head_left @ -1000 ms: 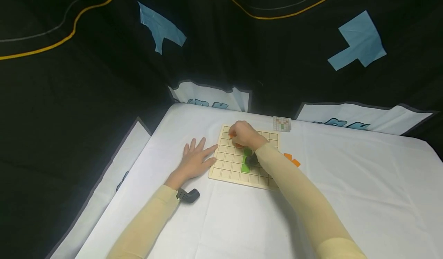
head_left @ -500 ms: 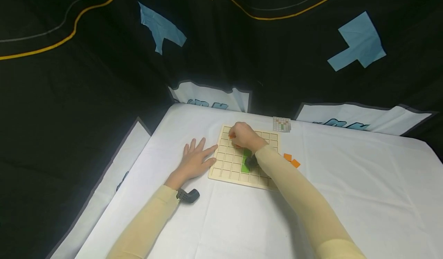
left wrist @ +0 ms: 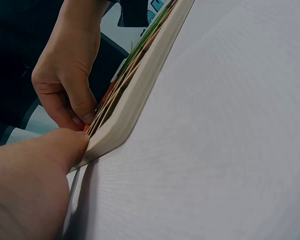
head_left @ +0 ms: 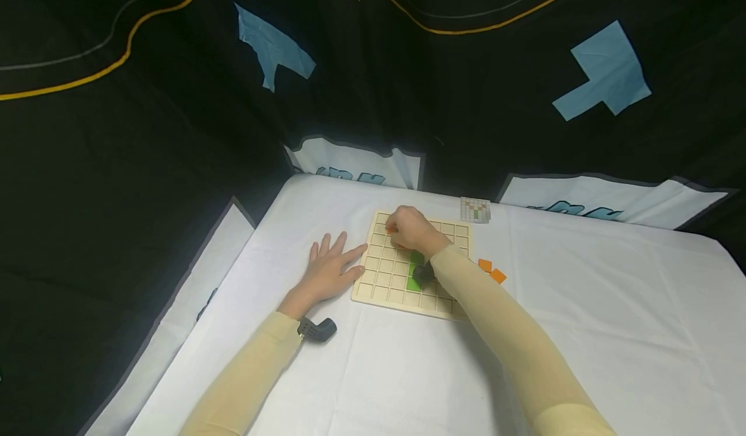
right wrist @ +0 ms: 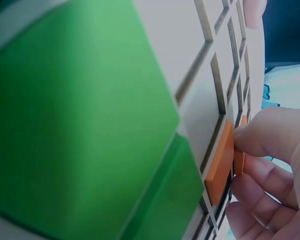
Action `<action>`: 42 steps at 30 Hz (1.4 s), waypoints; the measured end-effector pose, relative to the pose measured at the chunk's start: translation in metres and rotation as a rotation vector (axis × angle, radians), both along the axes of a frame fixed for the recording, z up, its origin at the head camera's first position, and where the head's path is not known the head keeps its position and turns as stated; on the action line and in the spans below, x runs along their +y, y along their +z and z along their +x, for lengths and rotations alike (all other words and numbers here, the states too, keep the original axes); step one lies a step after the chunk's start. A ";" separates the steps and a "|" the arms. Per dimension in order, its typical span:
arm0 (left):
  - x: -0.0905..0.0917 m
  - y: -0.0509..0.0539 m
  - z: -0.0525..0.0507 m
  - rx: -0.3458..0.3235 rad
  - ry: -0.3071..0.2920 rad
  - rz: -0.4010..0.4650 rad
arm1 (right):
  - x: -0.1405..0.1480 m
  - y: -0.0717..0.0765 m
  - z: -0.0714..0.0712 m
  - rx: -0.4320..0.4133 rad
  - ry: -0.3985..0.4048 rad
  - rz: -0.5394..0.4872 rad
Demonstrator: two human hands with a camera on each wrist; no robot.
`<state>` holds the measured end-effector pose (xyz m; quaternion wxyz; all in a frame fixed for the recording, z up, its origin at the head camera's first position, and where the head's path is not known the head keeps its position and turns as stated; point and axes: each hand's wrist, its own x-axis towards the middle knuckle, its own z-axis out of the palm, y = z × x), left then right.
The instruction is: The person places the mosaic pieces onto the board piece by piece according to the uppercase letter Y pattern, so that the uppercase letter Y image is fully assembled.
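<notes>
A pale wooden grid board (head_left: pixel 379 280) lies on the table, with green tiles (head_left: pixel 413 283) set in its middle. Over its upper left part, my right hand (head_left: pixel 410 229) pinches an orange square tile (right wrist: pixel 239 161) between thumb and fingers, low at the grid. Another orange tile (right wrist: pixel 219 165) sits in the board beside those fingertips; the right hand hides it in the head view. My left hand (head_left: pixel 326 272) lies flat with spread fingers on the cloth, forefinger and thumb touching the board's left edge. In the left wrist view, the right fingertips meet the board's surface.
Two loose orange tiles (head_left: pixel 491 270) lie right of the board. Behind its upper right corner is a small stack of cards (head_left: pixel 474 210) printed with a coloured grid. A white cloth (head_left: pixel 583 332) covers the table, and black curtains (head_left: pixel 146 196) hang around it.
Almost nothing differs. My right hand stays at the same upper left part of the board, shifting only slightly, and my left hand keeps still.
</notes>
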<state>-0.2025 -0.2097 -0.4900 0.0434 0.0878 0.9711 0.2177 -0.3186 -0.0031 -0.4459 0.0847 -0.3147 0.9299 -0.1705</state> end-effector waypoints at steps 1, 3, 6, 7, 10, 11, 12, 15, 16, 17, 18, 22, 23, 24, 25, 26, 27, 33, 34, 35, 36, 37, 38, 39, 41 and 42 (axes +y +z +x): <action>0.000 0.000 0.000 -0.002 0.000 0.000 | 0.000 0.000 0.000 -0.002 -0.002 0.000; 0.000 0.000 0.000 -0.004 0.001 -0.001 | 0.000 0.000 0.000 -0.003 -0.003 0.000; 0.000 0.000 0.000 -0.007 0.002 -0.003 | 0.000 0.000 0.000 0.001 0.000 0.003; 0.001 0.000 -0.001 -0.007 0.003 -0.003 | 0.000 0.000 0.000 0.003 0.001 0.005; 0.000 0.000 -0.001 -0.005 0.002 -0.004 | 0.001 0.000 -0.001 0.006 0.001 0.004; 0.000 0.000 0.000 -0.004 0.002 -0.005 | 0.001 0.001 -0.001 0.005 0.001 0.004; 0.000 0.000 0.000 -0.003 0.002 -0.005 | 0.001 0.001 -0.001 0.004 0.000 0.003; 0.000 0.000 0.000 0.001 0.002 -0.003 | 0.003 0.001 -0.001 0.005 0.001 0.005; 0.000 0.000 0.000 0.002 0.002 -0.004 | 0.004 0.001 -0.001 0.007 0.004 0.005; 0.001 0.000 0.000 0.002 0.002 -0.004 | 0.005 0.001 -0.001 0.008 0.005 0.004; 0.000 0.000 0.000 0.001 0.003 -0.003 | 0.006 0.001 0.000 0.011 0.007 0.000; 0.001 0.000 0.000 -0.002 0.001 -0.007 | 0.013 0.001 -0.001 0.030 0.023 -0.012; 0.001 0.000 0.000 -0.002 0.002 -0.005 | 0.016 0.001 -0.001 0.041 0.030 -0.018; 0.001 0.000 0.000 -0.004 0.003 -0.004 | 0.019 0.001 -0.001 0.052 0.041 -0.024; 0.001 -0.001 0.000 -0.003 0.003 -0.005 | 0.022 0.002 -0.001 0.060 0.050 -0.029; 0.001 -0.001 0.000 -0.005 0.005 -0.005 | 0.026 0.003 -0.001 0.068 0.059 -0.034; 0.001 -0.001 0.000 -0.005 0.006 -0.004 | 0.030 0.004 -0.001 0.075 0.064 -0.041; 0.001 0.000 -0.001 0.006 0.010 -0.007 | 0.056 0.015 0.004 0.112 0.046 -0.068; 0.001 0.000 -0.001 0.005 0.012 -0.005 | 0.061 0.017 0.006 0.111 0.036 -0.072; 0.001 0.000 -0.001 0.007 0.012 -0.003 | 0.066 0.019 0.007 0.105 0.027 -0.071; 0.001 0.000 -0.001 0.007 0.012 -0.001 | 0.071 0.021 0.009 0.101 0.021 -0.069; 0.001 0.000 -0.001 0.005 0.012 -0.001 | 0.076 0.023 0.011 0.097 0.009 -0.067; 0.001 0.001 0.000 0.005 0.012 0.001 | 0.081 0.024 0.012 0.094 0.000 -0.065; 0.001 0.001 0.000 0.004 0.011 0.002 | 0.086 0.026 0.014 0.098 -0.004 -0.064; 0.001 0.001 0.000 0.004 0.008 0.000 | 0.097 0.027 0.016 0.105 -0.022 -0.056; 0.001 0.001 0.000 0.005 0.006 -0.001 | 0.103 0.028 0.018 0.112 -0.030 -0.055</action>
